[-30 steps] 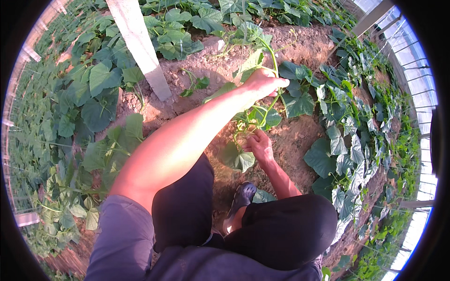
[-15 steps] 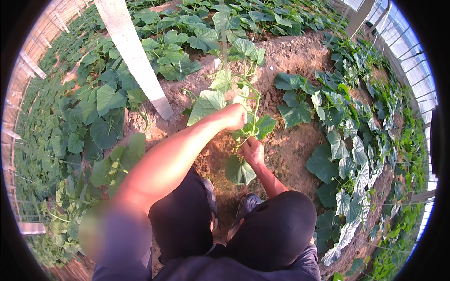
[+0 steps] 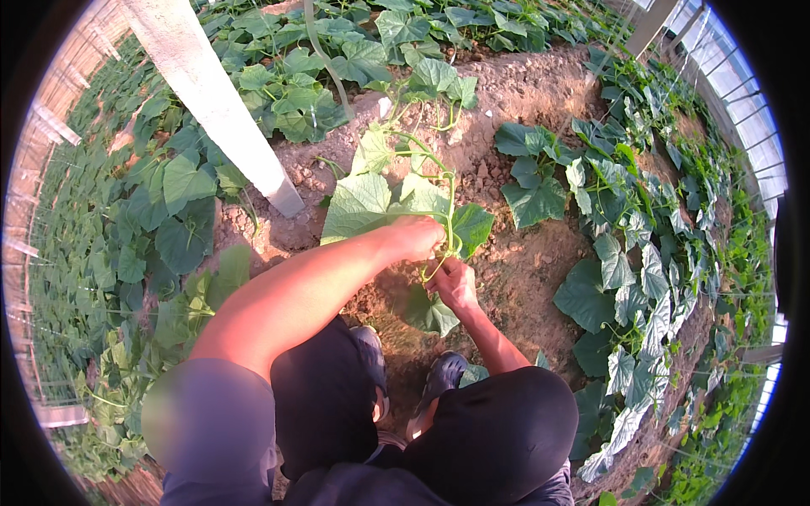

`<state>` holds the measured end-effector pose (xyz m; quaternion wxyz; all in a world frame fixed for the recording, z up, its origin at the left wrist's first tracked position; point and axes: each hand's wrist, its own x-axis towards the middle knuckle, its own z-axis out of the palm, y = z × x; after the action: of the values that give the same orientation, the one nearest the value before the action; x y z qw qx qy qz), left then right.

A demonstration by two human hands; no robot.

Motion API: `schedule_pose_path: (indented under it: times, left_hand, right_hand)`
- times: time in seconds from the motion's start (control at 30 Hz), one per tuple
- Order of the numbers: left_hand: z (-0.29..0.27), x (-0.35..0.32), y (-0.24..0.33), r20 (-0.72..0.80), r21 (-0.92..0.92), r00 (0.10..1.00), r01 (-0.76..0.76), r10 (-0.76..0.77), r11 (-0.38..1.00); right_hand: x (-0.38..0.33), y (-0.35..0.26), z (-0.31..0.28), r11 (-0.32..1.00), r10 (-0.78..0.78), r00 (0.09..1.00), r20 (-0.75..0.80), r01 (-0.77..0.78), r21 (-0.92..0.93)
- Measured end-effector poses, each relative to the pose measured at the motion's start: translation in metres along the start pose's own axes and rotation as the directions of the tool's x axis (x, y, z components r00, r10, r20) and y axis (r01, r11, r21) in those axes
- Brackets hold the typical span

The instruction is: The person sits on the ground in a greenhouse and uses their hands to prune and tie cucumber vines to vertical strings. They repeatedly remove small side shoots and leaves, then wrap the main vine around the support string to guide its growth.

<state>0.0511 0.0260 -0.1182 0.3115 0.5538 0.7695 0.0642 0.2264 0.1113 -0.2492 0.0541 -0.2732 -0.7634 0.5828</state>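
A broad-leaved climbing vine (image 3: 450,192), much like a cucumber plant, rises from the soil in front of me. My left hand (image 3: 419,237) is closed on its stem low down, the fingertips partly hidden behind the knuckles. Just below and to the right, my right hand (image 3: 456,282) pinches the lower stem or a thin tendril; which one I cannot tell. The two hands nearly touch. A large pale leaf (image 3: 354,208) spreads beyond my left wrist, and a darker leaf (image 3: 472,228) stands right of the stem. Another leaf (image 3: 434,315) hangs under my right hand, partly shaded.
A whitish post (image 3: 215,105) slants down to the soil at upper left. A pale cord (image 3: 325,57) hangs curved beyond the vine. Leafy rows (image 3: 582,295) flank the bare soil (image 3: 536,261) on both sides. My shoes (image 3: 440,379) stand close below the plant.
My left hand has come down the stem, closer to my right hand. The pale cord has swung left and now bends. The vine's upper part leans slightly further left.
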Motion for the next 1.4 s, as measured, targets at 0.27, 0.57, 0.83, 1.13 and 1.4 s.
schedule_pose_path:
  times: [0.27, 0.57, 0.83, 1.13, 1.4]
  left_hand:
    - [0.007, -0.004, -0.009, -0.099, -0.054, 0.994, -0.044, 0.039, 0.998]
    - [0.049, 0.004, -0.035, -0.394, 0.180, 0.889, -0.174, 0.233, 0.968]
    - [0.026, -0.004, -0.018, 0.109, 0.016, 0.992, -0.069, 0.066, 0.998]
    - [0.004, -0.014, -0.004, -0.165, 0.093, 0.986, -0.007, 0.022, 0.996]
    - [0.021, -0.004, -0.013, -0.103, -0.325, 0.995, -0.031, -0.003, 0.945]
  right_hand:
    - [0.001, -0.019, -0.002, 1.000, 0.003, 1.000, 0.016, -0.002, -0.007]
    - [0.003, -0.011, -0.001, 0.998, -0.030, 0.999, 0.045, 0.032, -0.051]
    - [-0.007, -0.019, -0.004, 0.998, -0.004, 0.999, 0.049, 0.008, -0.067]
    - [0.008, 0.004, -0.007, 0.999, -0.021, 1.000, 0.016, 0.022, -0.023]
    - [0.015, 0.002, -0.006, 0.997, -0.033, 0.999, 0.031, 0.035, -0.072]
